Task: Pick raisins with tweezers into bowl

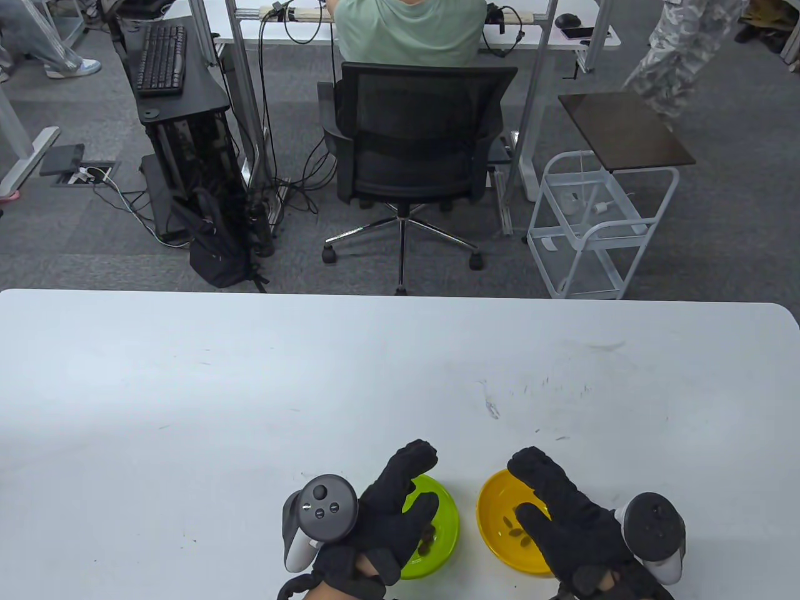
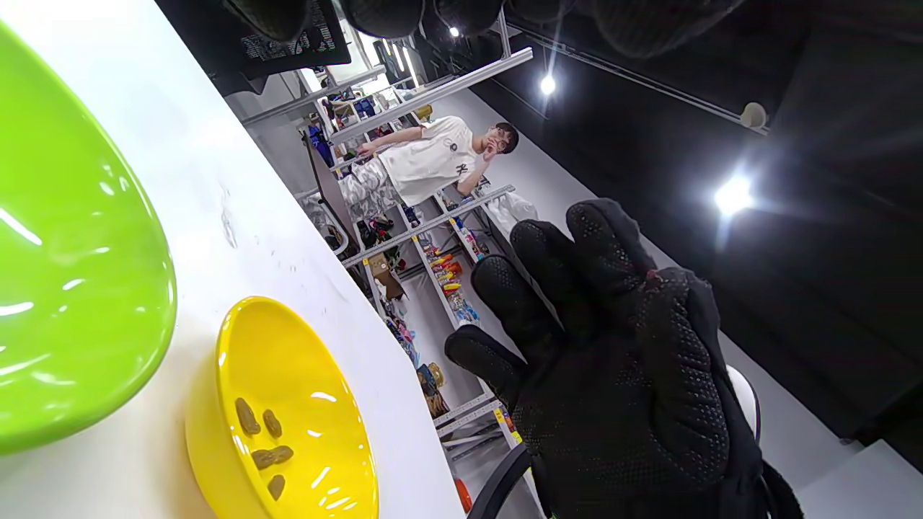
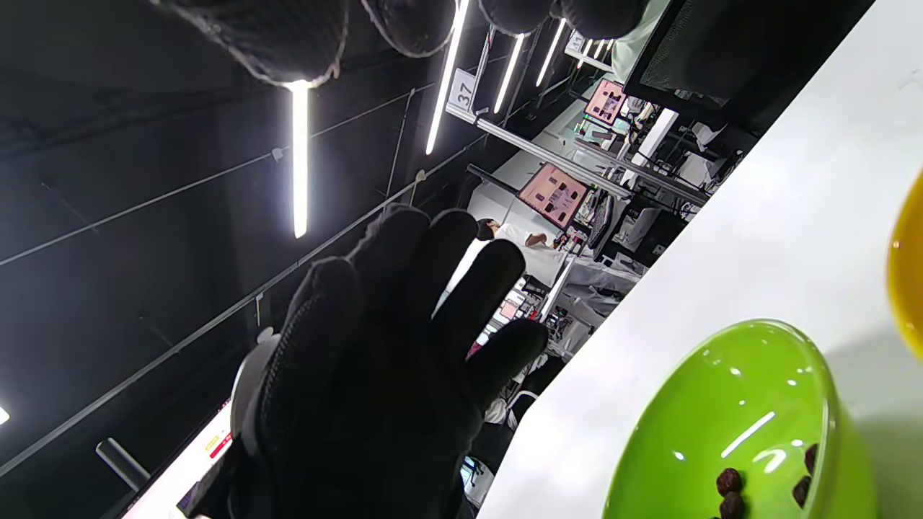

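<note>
Black gloves cover both hands. The left hand [image 1: 375, 512] is held up over the green bowl [image 1: 445, 500] with its fingers spread out, and it holds nothing. The right hand [image 1: 562, 512] is held up over the yellow bowl [image 1: 490, 500], also loose and spread, and it holds nothing too. A grey tracker [image 1: 322, 506] sits on the back of the left hand, and another tracker [image 1: 653, 525] sits on the right.

Dark raisins [image 3: 728, 483] lie in the green bowl. Lighter brown raisins [image 2: 263, 432] lie in the yellow bowl. The two bowls stand side by side near the close edge of the table, green on the left and yellow on the right.

No tweezers show in any view. So I think no picking is going on right now. The next move would need a hand to get the tweezers first, then pinch one small raisin gently so it does not slip.

The white table [image 1: 250, 387] has small dark scuff marks to the right. Far behind it are a black office chair [image 1: 419, 137], a white cart [image 1: 594, 225] and a grey carpet floor.
</note>
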`<state>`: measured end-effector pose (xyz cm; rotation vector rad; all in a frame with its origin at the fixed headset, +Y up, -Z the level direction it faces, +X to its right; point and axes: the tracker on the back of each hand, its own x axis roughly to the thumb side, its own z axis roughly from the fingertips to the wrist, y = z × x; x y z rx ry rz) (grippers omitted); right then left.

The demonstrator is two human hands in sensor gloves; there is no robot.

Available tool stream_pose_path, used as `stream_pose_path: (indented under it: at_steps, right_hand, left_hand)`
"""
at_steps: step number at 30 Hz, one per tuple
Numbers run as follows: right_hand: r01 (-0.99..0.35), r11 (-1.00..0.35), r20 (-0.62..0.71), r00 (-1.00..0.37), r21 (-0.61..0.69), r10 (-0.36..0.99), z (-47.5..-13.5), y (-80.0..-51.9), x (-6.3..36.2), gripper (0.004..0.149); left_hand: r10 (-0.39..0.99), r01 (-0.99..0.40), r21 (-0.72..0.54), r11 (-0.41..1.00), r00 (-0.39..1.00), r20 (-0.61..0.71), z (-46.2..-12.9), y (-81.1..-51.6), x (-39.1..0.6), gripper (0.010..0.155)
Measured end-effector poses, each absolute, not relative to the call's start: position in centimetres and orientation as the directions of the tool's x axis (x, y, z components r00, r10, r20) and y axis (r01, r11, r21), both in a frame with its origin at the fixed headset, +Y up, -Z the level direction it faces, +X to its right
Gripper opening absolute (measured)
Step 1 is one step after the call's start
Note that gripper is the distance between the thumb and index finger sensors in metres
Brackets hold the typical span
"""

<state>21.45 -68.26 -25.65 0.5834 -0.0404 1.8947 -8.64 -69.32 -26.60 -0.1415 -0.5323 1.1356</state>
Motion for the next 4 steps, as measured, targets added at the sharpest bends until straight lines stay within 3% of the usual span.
stream_pose_path:
  at_steps: [4]
  right_hand:
    - [-0.873, -0.413, 0.397, -0.294, 0.260, 0.870, -25.48, -68.49, 21.02, 0.066]
  left_hand:
    - [0.885, -0.827, -0.353, 0.437, 0.326, 0.332, -26.58, -69.22, -8.72, 0.066]
